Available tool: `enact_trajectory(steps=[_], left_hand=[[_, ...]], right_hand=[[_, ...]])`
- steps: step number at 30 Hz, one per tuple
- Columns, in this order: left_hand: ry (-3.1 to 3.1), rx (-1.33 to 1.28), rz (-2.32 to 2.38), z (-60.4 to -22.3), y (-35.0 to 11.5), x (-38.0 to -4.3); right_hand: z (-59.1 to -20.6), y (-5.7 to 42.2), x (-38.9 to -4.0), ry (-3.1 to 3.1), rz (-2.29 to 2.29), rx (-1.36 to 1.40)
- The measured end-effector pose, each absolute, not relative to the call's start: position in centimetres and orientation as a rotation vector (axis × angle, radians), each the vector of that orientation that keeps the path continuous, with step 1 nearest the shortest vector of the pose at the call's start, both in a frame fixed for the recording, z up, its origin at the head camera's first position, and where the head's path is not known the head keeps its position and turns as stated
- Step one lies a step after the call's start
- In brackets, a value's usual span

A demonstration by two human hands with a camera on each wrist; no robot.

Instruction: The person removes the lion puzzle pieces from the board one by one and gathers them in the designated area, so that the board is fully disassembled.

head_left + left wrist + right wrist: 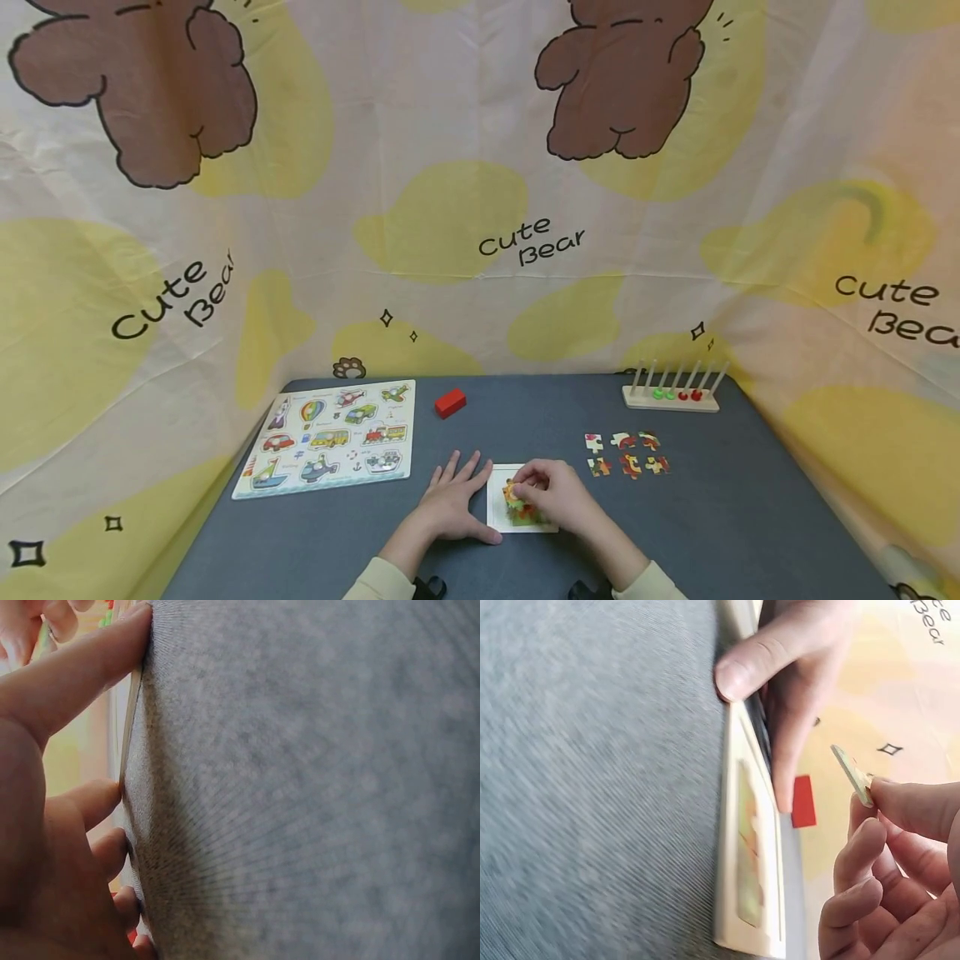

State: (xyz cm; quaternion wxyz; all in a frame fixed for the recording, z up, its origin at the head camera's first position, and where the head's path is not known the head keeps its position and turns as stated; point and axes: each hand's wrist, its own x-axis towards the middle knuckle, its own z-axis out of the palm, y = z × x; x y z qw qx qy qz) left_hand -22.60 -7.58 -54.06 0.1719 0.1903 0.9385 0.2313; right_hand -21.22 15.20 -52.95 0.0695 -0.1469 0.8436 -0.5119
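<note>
A small white puzzle tray (495, 510) lies on the table in front of me, with several colourful jigsaw pieces (527, 517) together inside it. My left hand (452, 504) is spread flat at the tray's left side, its thumb and index fingertip at the tray's edge. Over the tray, my right hand (558, 493) pinches a thin jigsaw piece (849, 772) between thumb and index finger. In the right wrist view this piece is held up, tilted and apart from the tray; its printed face is mostly turned away. The other right fingers are curled.
Loose jigsaw pieces (628, 465) lie in two rows to the right. Behind them stands a peg rack (670, 400) with green and red beads. A red block (450, 403) sits at the back, beside a vehicle picture board (296, 454) on the left. Patterned cloth (442, 225) surrounds the table.
</note>
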Motion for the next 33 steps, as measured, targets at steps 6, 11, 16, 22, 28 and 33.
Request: enact_trajectory(steps=[6,11,16,22,28,33], left_hand=[[2.667,0.516,0.649,-54.1,-7.6,-22.6],[2.664,0.512,0.654,-54.1,-7.6,-22.6],[2.661,0.511,0.652,-54.1,-7.5,-22.6],[2.656,0.501,0.648,-54.0,-7.4,-22.6],[2.652,0.496,0.638,-54.0,-7.3,-22.6],[2.653,0.493,0.636,-53.9,-7.3,-22.6]], right_hand=[[-52.2,16.1,-21.4,2.592,-1.555,-0.415],[-51.6,16.8,-21.4,2.585,-1.58,-0.349],[-51.3,17.6,-21.3,2.582,-1.599,-0.288],[-51.2,18.6,-21.2,2.617,-1.619,-0.206],[-51.4,19.7,-21.3,2.626,-1.634,-0.172],[-51.4,20.5,-21.3,2.619,-1.647,-0.162]])
